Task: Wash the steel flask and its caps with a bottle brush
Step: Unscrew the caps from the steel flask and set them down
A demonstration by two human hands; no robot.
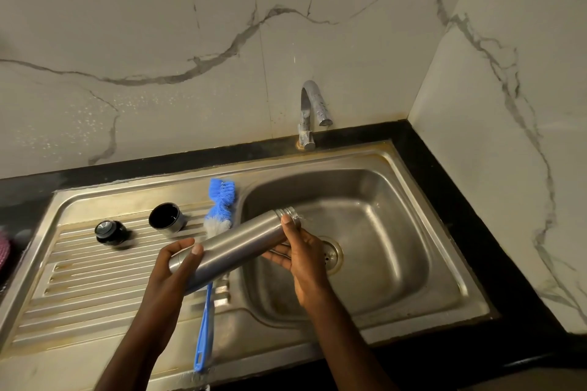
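The steel flask (236, 246) lies nearly level between both hands, its threaded open mouth pointing up and right over the sink basin (374, 232). My left hand (173, 267) grips its base end, and my right hand (300, 259) holds it near the neck, thumb by the threads. Under the flask, on the drainboard (79, 279), lies the blue bottle brush (219, 203), bristles toward the wall, its handle running to the front edge. The steel outer cap (166, 220) sits open side up to the left. The black inner stopper (110, 232) rests further left.
A chrome tap (313, 111) stands behind the basin, with no water running. The drain (332, 254) is just right of my right hand. Black counter edging surrounds the sink, and marble walls close in at the back and right. Something pink (3, 255) shows at the far left edge.
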